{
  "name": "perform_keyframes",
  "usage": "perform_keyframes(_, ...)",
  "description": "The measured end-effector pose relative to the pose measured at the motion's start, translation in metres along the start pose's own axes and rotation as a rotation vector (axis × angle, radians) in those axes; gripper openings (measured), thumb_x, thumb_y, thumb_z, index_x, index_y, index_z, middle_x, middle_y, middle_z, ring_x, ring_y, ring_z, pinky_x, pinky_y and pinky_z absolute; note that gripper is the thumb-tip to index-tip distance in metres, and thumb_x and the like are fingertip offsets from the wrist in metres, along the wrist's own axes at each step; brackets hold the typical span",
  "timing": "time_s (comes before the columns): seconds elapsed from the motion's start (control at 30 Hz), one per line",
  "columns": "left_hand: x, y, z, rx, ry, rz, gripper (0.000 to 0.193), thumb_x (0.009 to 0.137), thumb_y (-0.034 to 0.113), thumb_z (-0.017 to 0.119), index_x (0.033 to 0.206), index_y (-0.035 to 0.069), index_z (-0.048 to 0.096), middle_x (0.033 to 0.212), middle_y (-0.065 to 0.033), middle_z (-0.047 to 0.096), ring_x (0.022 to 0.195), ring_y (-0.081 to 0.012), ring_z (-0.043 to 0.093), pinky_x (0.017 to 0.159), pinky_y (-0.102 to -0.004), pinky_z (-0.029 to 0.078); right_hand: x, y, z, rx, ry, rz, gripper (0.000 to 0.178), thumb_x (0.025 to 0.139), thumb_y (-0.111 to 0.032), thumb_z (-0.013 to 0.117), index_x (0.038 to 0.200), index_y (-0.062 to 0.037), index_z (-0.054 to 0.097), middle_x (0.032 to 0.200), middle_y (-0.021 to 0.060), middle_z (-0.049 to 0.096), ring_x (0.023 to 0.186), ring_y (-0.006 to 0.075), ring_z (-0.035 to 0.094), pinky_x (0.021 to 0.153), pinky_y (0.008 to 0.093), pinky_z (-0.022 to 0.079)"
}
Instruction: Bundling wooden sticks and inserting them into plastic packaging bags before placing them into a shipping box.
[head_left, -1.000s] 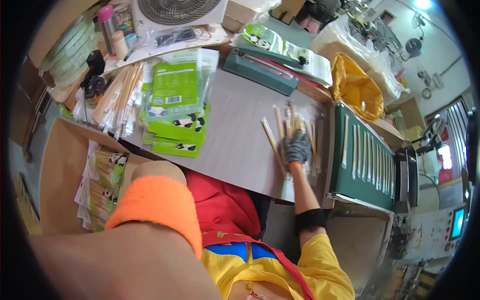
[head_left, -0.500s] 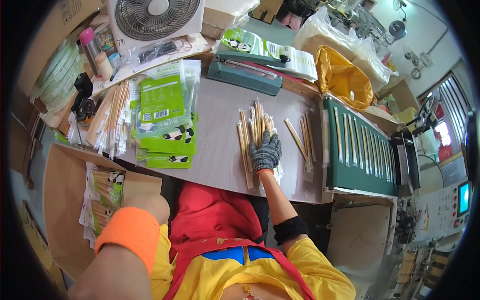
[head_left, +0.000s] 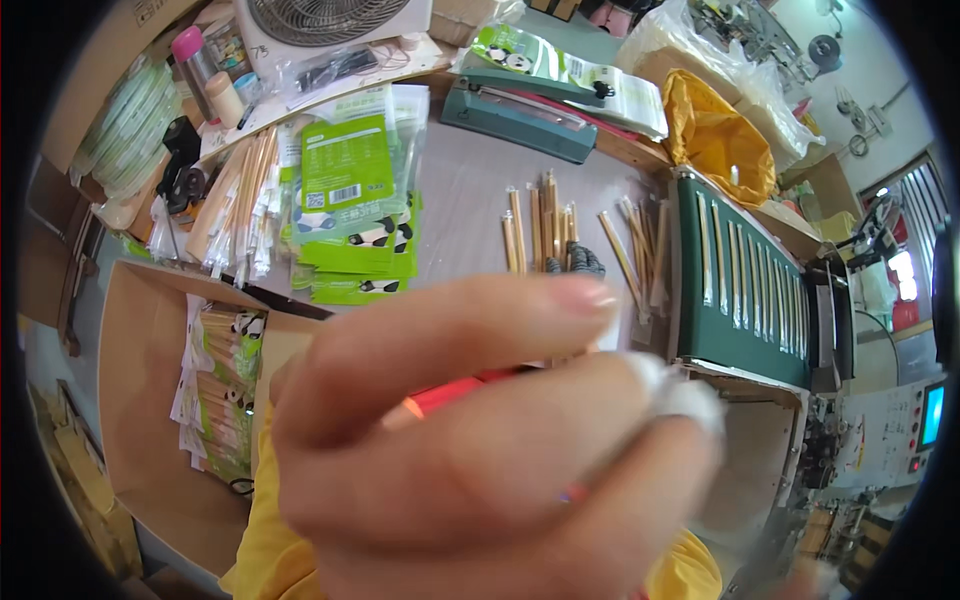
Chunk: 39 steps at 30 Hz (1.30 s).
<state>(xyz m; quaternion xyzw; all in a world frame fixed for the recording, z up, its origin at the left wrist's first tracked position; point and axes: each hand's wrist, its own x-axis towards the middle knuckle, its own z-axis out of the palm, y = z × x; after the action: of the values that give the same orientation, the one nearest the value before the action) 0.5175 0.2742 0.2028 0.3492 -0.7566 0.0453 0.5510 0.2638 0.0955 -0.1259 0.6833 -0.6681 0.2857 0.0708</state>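
Left hand point(head_left: 480, 445) raised; knit-gloved right hand point(head_left: 583, 261) at slim sticks point(head_left: 549, 215).

Two hands point(head_left: 470, 440), one box fan point(head_left: 335, 18), one sealer point(head_left: 515, 118), one pink-capped flask point(head_left: 198, 72)

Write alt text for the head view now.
A blurred left hand fills the lower middle, very close up, hiding most of the gloved right hand, whose fingers show by sticks on the table. Green bags lie left; more sticks line a green panel at right.
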Motion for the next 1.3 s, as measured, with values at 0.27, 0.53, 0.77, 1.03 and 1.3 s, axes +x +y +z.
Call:
perform_keyframes(0.27, -0.021, 0.017, 0.021, 0.186, 0.167, -0.213, 0.009, 0.078, 0.026, 0.062, 0.084, 0.020, 0.064, 0.083, 0.0063, 0.061, 0.083, -0.0095, 0.054, 0.090, -0.0335, 0.040, -0.006, 0.002, 0.004, 0.059, 0.029, -0.030, 0.045, 0.077, -0.033, 0.069, 0.114, -0.0098, 0.061, 0.113, 0.0163, 0.059, 0.103, 0.0341, 0.055, 0.091, 0.0437, 0.043)
perform_keyframes(0.53, -0.132, -0.263, 0.050, 0.315, -0.306, -0.372, 0.013, 0.085, 0.015, 0.059, 0.090, 0.005, 0.064, 0.090, -0.0123, 0.067, 0.080, -0.0275, 0.065, 0.067, -0.0367, 0.052, -0.011, 0.013, -0.002, 0.058, 0.049, 0.009, 0.043, 0.076, -0.032, 0.070, 0.112, -0.0087, 0.062, 0.112, 0.0152, 0.061, 0.103, 0.0331, 0.056, 0.091, 0.0430, 0.044)
perform_keyframes(0.77, -0.218, -0.441, -0.037, 1.090, -0.186, -0.797, 0.024, 0.082, 0.024, 0.062, 0.102, 0.011, 0.060, 0.107, -0.0170, 0.062, 0.099, -0.0337, 0.060, 0.083, -0.0437, 0.049, -0.008, 0.002, 0.008, 0.115, 0.016, 0.005, 0.042, 0.077, -0.032, 0.069, 0.112, -0.0082, 0.063, 0.111, 0.0155, 0.061, 0.105, 0.0322, 0.056, 0.093, 0.0424, 0.043)
perform_keyframes(1.03, -0.209, -0.501, -0.085, 0.850, -0.151, -1.069, 0.033, 0.083, 0.032, 0.056, 0.102, 0.007, 0.067, 0.099, -0.0232, 0.065, 0.095, -0.0381, 0.063, 0.085, -0.0470, 0.048, -0.006, -0.007, 0.012, 0.181, 0.053, -0.014, 0.043, 0.077, -0.034, 0.068, 0.111, -0.0076, 0.063, 0.111, 0.0157, 0.061, 0.104, 0.0332, 0.056, 0.092, 0.0430, 0.043)
perform_keyframes(1.3, -0.190, -0.353, 0.071, -0.231, -0.109, -0.897, 0.041, 0.092, 0.008, 0.052, 0.132, 0.011, 0.042, 0.080, 0.0018, 0.053, 0.065, -0.0045, 0.048, 0.053, -0.0178, 0.040, 0.014, 0.025, -0.001, 0.058, -0.017, 0.125, 0.054, 0.081, -0.041, 0.060, 0.121, -0.0066, 0.055, 0.126, 0.0205, 0.052, 0.113, 0.0347, 0.051, 0.096, 0.0444, 0.040)
